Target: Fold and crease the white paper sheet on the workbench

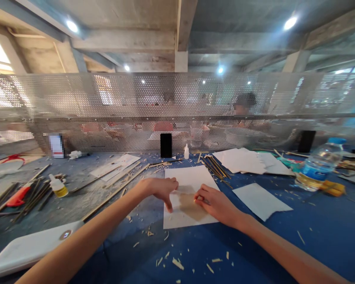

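A white sheet of paper (183, 177) lies on the blue table in front of me. My left hand (162, 190) is at the sheet's left side, its thumb stretched away from the fingers and nothing visible in it. Over the sheet's right half, my right hand (211, 200) has its thumb and fingertips pinched together. Something small and pale may show at those fingertips, too small to name. Between the hands, a tan-brown patch (191, 206) shows on the paper; whether it is a shadow or a flat piece I cannot tell.
Wood shavings (177, 263) litter the blue table (130, 256). At left are a white power bank (32, 244), a yellow-labelled glue bottle (58, 185) and thin sticks. Paper sheets (242, 159) and a water bottle (319, 165) stand right. A perforated metal screen (121, 98) rises behind; a person is beyond.
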{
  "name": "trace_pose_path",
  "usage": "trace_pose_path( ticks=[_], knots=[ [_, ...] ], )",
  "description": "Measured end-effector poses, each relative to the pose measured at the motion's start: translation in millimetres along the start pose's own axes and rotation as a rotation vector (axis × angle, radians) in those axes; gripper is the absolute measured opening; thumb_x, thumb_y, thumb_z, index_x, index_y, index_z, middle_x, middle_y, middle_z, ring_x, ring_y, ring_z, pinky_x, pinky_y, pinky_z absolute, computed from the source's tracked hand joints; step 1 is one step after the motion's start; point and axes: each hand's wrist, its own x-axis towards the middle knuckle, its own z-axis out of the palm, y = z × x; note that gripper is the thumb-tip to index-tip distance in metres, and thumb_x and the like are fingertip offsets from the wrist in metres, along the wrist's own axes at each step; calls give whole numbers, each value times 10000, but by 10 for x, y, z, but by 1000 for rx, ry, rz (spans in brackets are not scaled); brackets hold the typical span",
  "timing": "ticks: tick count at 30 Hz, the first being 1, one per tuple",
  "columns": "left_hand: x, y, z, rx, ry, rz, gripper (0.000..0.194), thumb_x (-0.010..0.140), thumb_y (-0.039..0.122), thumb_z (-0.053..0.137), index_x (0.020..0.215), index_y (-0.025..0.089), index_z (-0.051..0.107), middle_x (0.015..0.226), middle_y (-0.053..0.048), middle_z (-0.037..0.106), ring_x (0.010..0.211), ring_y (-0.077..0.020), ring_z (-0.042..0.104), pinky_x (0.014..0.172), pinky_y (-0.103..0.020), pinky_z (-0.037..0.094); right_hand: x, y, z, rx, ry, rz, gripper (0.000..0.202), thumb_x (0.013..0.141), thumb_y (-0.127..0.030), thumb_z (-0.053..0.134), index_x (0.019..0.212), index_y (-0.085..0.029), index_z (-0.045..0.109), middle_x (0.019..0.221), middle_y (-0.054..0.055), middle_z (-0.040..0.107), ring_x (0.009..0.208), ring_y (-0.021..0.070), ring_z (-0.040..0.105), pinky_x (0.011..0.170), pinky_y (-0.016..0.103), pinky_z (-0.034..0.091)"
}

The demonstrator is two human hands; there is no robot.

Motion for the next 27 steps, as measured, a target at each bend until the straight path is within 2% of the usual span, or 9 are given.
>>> trace_pose_path(
  ticks=[9, 14, 20, 24, 27],
  knots=[
    [-9, 15, -14, -14, -6, -18, 747, 590, 522, 818, 1174, 146, 543, 1240, -154, 553, 1072, -312, 567, 864, -320, 474, -13, -47, -24, 20, -18, 12, 106, 946, -233, 525, 916, -223, 627, 911, 14, 577, 813, 151, 599, 748, 254, 460],
    [-12, 19, -13, 4, 6, 1, 733, 603, 544, 806, 1162, 142, 555, 1232, -152, 554, 1081, -312, 562, 896, -322, 462, -15, -74, -24, 75, -83, -22, 94, 938, -235, 556, 960, -226, 647, 970, 19, 584, 841, 149, 605, 737, 242, 460],
    [-26, 29, -15, -5, 3, -12, 753, 605, 576, 789, 1183, 157, 551, 1234, -147, 560, 1058, -318, 570, 871, -339, 470, -8, -11, -8, 44, -22, 5, 93, 946, -215, 543, 900, -206, 622, 925, 13, 575, 845, 154, 600, 781, 262, 446],
    [-18, 14, -10, -7, 13, 4, 752, 606, 564, 791, 1175, 133, 556, 1228, -158, 557, 1042, -318, 575, 866, -339, 474, -13, -3, 8, 93, -86, -10, 75, 938, -206, 553, 921, -206, 626, 937, 12, 572, 810, 141, 593, 727, 244, 448],
    [-9, 2, -5, 3, 10, 12, 731, 609, 555, 794, 1166, 143, 560, 1219, -151, 562, 1052, -321, 569, 868, -340, 472, -11, 18, 10, 80, -64, -17, 85, 943, -200, 540, 935, -203, 624, 960, 25, 575, 852, 153, 593, 759, 257, 451]
  ],
)
